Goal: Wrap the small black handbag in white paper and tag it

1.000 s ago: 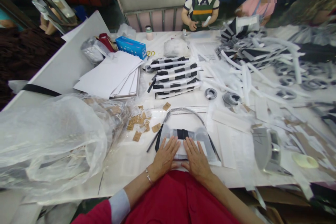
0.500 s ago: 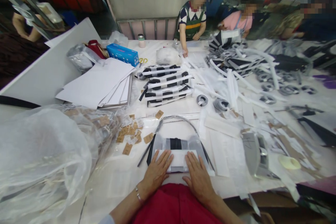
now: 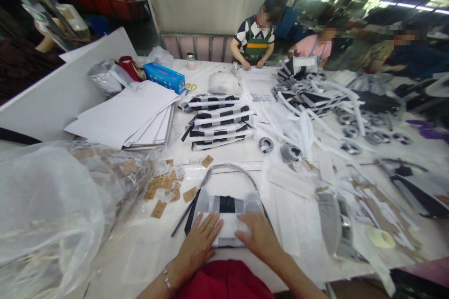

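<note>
A dark handbag (image 3: 227, 204) lies flat in front of me, partly covered with translucent wrapping, its wrapped handle (image 3: 231, 168) arched away from me. Across its near part rests a white paper strip (image 3: 228, 231). My left hand (image 3: 203, 236) presses on the strip's left end, fingers stretched out together. On the right end lies my right hand (image 3: 257, 233), fingers extended and slightly bent. Neither hand grips anything. Brown paper tags (image 3: 163, 187) with strings are scattered left of the bag.
Several wrapped bags (image 3: 220, 117) are stacked farther ahead. White sheets (image 3: 122, 112) and a blue box (image 3: 164, 77) stand at the left, above a large plastic bag (image 3: 52, 205). On the right are a tape dispenser (image 3: 333, 224) and wrapped rolls (image 3: 265, 145). Co-workers (image 3: 257, 37) are across the table.
The view has tilted up slightly. My right hand has shifted inward over the strip, its fingers more bent; my left stays flat. The co-worker opposite has drawn the reaching arm back.
</note>
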A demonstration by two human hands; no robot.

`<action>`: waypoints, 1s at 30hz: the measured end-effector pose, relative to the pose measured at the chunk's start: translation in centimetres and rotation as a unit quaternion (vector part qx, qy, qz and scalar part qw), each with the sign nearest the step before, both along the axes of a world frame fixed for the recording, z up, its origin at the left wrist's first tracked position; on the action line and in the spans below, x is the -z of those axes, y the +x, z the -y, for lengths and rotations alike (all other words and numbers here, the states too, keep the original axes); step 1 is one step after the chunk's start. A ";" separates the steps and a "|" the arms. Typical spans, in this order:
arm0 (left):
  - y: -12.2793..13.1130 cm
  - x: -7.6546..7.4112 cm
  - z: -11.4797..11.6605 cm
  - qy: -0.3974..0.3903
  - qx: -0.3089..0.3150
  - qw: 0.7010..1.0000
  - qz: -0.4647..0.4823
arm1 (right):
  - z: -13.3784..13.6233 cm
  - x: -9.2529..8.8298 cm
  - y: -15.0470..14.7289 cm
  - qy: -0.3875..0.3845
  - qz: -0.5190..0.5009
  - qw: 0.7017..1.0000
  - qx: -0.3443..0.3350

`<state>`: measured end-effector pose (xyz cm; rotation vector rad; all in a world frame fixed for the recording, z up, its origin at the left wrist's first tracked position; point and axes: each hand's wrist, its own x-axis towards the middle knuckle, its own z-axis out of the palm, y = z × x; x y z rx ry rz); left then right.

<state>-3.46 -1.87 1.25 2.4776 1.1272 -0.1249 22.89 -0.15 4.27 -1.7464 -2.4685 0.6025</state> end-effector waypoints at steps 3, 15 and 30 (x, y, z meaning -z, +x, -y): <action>-0.4 -0.2 -0.1 -0.023 -0.002 1.000 0.018 | -5.2 -1.7 2.4 0.020 -0.051 0.995 0.080; -0.9 1.9 0.4 -0.017 -0.005 0.999 0.037 | -25.4 -2.4 13.0 0.131 0.108 0.981 0.090; -0.7 3.3 2.4 0.046 -0.030 0.996 0.068 | -35.5 0.4 15.5 0.033 0.230 0.963 -0.137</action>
